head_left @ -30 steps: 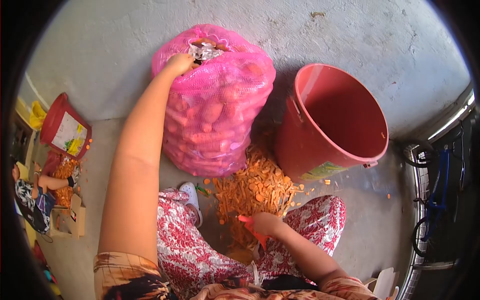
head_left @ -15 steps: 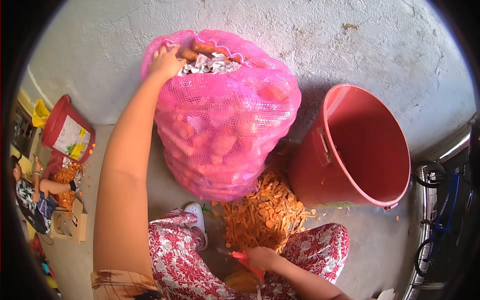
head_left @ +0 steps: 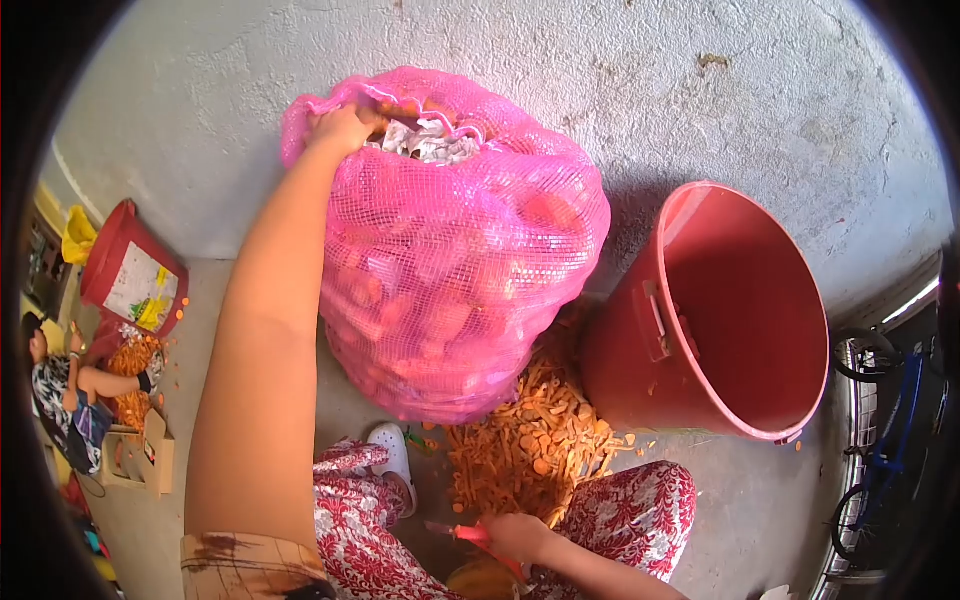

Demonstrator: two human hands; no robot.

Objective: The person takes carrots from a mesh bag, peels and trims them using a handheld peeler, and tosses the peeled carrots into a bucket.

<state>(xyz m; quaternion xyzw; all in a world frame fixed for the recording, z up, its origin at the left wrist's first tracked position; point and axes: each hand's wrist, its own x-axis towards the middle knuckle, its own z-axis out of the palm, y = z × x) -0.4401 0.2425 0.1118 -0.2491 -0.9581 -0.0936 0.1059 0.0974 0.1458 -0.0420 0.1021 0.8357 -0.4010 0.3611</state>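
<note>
At the top of a pink mesh sack (head_left: 450, 250) is my left hand (head_left: 345, 127), reaching into the opening. Its fingers are mostly hidden there, beside crumpled newspaper (head_left: 430, 142) and brownish-orange roots that look like carrots. More of these roots show through the mesh. Low in the view, my right hand (head_left: 518, 538) is closed around a red-handled knife (head_left: 472, 534), its short blade pointing left. Just beyond this hand lies a heap of orange peelings and round slices (head_left: 535, 440) on the floor.
A large red bucket (head_left: 625, 350) stands tilted in view right of the sack, against a rough grey wall (head_left: 640, 70). Far left, a person (head_left: 75, 400) sits near another red bucket (head_left: 130, 270), orange peelings and a cardboard box (head_left: 150, 455). A blue bicycle (head_left: 895, 430) is far right.
My left hand has gone deeper into the sack's opening, and its fingers, visible before, are now mostly hidden. My right hand still holds the knife low down. The view has shifted slightly.
</note>
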